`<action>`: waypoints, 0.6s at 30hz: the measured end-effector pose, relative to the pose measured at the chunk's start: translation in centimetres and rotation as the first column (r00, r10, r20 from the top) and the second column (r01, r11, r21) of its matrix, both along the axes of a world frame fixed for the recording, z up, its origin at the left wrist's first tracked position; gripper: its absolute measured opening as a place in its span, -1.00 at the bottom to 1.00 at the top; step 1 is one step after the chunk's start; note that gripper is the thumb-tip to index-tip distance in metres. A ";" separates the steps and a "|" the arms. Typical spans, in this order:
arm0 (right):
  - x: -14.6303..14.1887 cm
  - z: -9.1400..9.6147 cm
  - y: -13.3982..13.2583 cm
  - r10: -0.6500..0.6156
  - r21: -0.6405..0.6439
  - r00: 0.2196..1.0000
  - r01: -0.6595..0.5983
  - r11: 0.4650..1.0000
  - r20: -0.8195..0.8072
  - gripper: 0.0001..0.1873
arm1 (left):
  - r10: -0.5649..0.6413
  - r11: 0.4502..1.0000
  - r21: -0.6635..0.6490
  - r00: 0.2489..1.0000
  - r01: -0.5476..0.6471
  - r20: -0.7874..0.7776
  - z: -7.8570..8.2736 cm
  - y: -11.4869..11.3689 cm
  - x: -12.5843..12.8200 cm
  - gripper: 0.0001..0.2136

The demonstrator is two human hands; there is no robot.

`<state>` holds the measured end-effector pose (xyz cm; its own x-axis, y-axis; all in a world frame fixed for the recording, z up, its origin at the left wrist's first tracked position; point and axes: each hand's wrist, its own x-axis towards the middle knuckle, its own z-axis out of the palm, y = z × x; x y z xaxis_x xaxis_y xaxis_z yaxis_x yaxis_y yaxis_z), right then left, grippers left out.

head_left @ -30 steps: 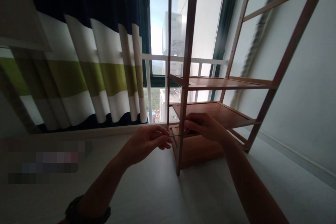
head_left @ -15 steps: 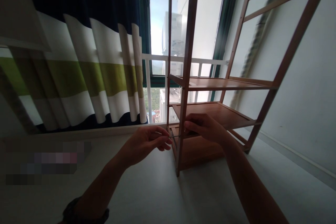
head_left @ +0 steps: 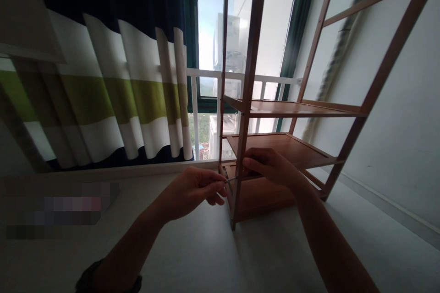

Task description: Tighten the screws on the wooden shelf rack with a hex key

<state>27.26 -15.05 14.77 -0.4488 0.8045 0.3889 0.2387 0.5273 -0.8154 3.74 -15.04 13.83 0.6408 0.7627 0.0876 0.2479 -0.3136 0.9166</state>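
A brown wooden shelf rack (head_left: 292, 109) stands in front of me, its near post (head_left: 246, 135) upright and slightly tilted in view. With finger and thumb, my left hand (head_left: 192, 192) pinches a thin metal hex key (head_left: 231, 179). The tip of the key meets the left side of the post, low down, near the level of a lower shelf. On the other side of that post, my right hand (head_left: 270, 165) is closed, its fingertips at the post beside the shelf edge. Part of its grip is hidden.
Behind the rack are a white railing (head_left: 208, 73) and a window. A striped curtain (head_left: 137, 96) hangs at the left. To the right is a white wall (head_left: 405, 146). Pale floor (head_left: 202, 256) lies below my hands, with a blurred-out patch at the left.
The hex key now slants up toward the post, where it lay about level before, and my left fingers have closed more tightly round it. My right hand stays at the post.
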 end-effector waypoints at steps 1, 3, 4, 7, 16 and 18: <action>0.0 0.0 0.0 -0.002 0.002 1.000 0.002 1.000 0.002 -0.74 | -0.006 1.000 -0.013 1.000 0.006 -0.007 -0.1 0.0 0.0 -0.77; 0.0 0.0 0.0 0.000 0.001 1.000 0.000 1.000 -0.004 -0.74 | -0.012 0.999 -0.052 1.000 0.012 -0.011 -0.3 0.2 0.1 -0.74; -0.1 0.0 0.0 0.002 -0.001 1.000 -0.002 1.000 -0.007 -0.74 | -0.012 0.998 -0.066 1.000 0.012 -0.010 -0.4 0.2 0.1 -0.73; -0.1 0.0 -0.1 -0.005 -0.005 1.000 0.005 1.000 0.002 -0.73 | 0.018 1.000 -0.006 1.000 -0.019 -0.022 -0.5 0.1 0.4 -0.71; 0.0 0.2 -0.2 0.016 -0.003 1.000 -0.016 1.000 0.005 -0.73 | 0.147 0.830 0.556 0.980 -0.049 -0.133 -0.3 -0.9 0.7 -0.77; 0.0 0.2 -0.2 0.014 0.010 1.000 -0.014 1.000 0.017 -0.74 | 0.078 0.898 0.440 0.992 -0.027 -0.099 -0.5 -0.5 0.7 -0.77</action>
